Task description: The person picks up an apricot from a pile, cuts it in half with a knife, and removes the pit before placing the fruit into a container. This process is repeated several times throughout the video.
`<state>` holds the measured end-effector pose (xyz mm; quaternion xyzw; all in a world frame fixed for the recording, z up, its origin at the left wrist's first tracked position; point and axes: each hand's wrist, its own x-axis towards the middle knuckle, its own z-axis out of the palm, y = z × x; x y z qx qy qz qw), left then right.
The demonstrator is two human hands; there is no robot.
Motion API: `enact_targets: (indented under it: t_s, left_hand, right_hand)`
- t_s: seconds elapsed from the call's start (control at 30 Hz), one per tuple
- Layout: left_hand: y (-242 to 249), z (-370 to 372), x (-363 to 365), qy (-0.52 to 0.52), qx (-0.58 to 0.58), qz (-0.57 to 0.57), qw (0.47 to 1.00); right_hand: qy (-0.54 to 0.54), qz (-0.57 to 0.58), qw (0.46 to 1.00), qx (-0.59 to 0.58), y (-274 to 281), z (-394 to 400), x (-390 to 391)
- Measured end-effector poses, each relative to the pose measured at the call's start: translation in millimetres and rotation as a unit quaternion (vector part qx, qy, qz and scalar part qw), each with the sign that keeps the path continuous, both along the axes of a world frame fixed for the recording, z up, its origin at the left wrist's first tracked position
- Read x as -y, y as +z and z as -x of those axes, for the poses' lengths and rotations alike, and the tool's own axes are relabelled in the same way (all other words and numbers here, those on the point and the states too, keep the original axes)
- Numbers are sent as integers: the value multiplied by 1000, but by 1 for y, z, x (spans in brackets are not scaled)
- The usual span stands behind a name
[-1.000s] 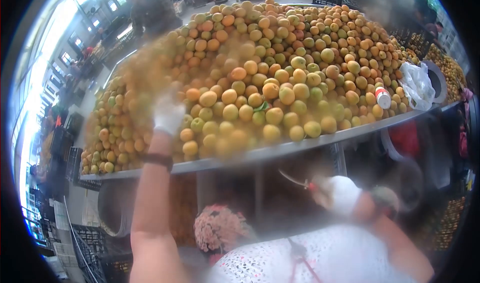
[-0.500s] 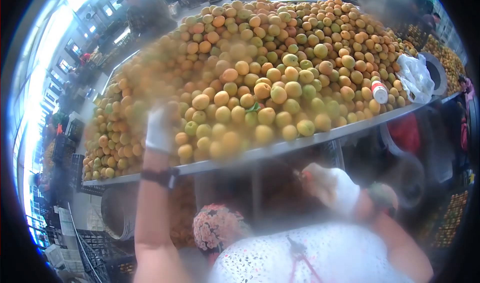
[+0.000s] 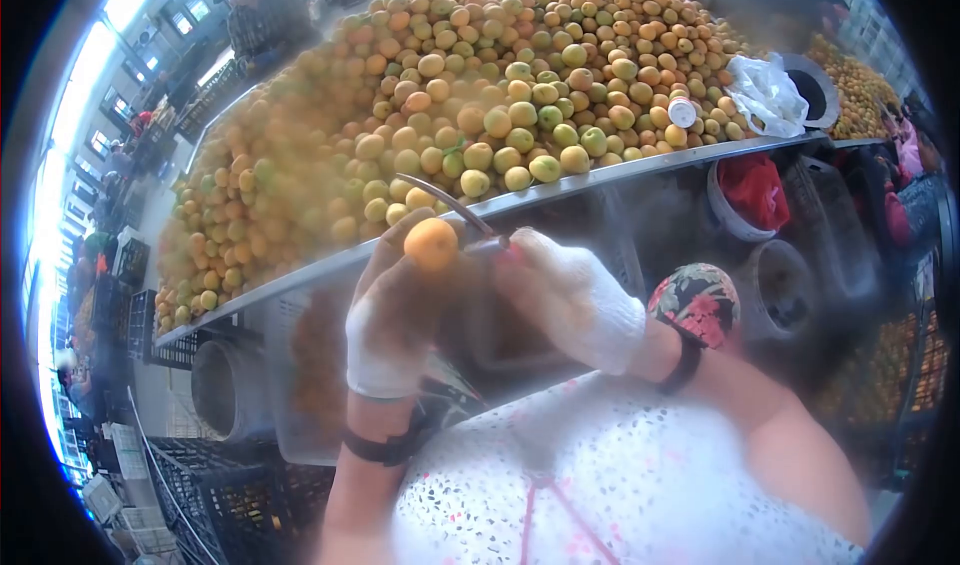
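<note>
In the head view my left hand point(image 3: 390, 315), in a soiled white glove, is closed around an apricot point(image 3: 431, 244) near its fingertips. My right hand point(image 3: 575, 295), gloved as well, grips a small knife point(image 3: 455, 203) with a thin curved blade. A bit of red or pink shows at its fingers, perhaps the handle. The blade arches above and beside the apricot; whether it touches cannot be made out. Both hands are above my lap, just this side of the table edge. Beyond them lies a large heap of apricots point(image 3: 520, 115), blurred on the left.
A metal rim point(image 3: 600, 177) borders the heap. On the right lie a white plastic bag point(image 3: 768, 95), a red-and-white cup point(image 3: 682, 114) and a grey ring-shaped container point(image 3: 812, 90). Buckets point(image 3: 228, 390) and black crates point(image 3: 240, 495) stand below. Across the table is a person point(image 3: 262, 20).
My left hand has come back from the heap with an apricot. My right hand has moved left and up beside it, its knife now plainly visible. The view has shifted too.
</note>
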<state>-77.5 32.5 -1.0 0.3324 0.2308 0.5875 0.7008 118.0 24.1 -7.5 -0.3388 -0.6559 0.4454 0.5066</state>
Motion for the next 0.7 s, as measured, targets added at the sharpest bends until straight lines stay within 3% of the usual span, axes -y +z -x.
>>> enact_targets:
  t_s: [0.1, 0.2, 0.4, 0.6, 0.67, 0.7]
  left_hand:
    - [5, 0, 12, -11, -56, -25, 998]
    - [10, -7, 22, 8, -86, -49, 995]
    - [21, -14, 40, 1, -154, -42, 987]
    - [20, -23, 41, 13, -200, -43, 979]
    - [14, -22, 46, 47, -239, -66, 968]
    - [23, -30, 50, 90, -298, -63, 948]
  right_hand:
    - [3, -7, 1000, 18, 11, 0, 11]
    - [65, 62, 995, -35, 13, 2, 16]
    - [16, 12, 997, 76, 11, -1, 21]
    - [-40, -122, 977, 173, 6, -4, 27]
    - [14, -1, 984, 176, 13, -5, 32]
    - [38, 96, 993, 50, 4, -6, 30]
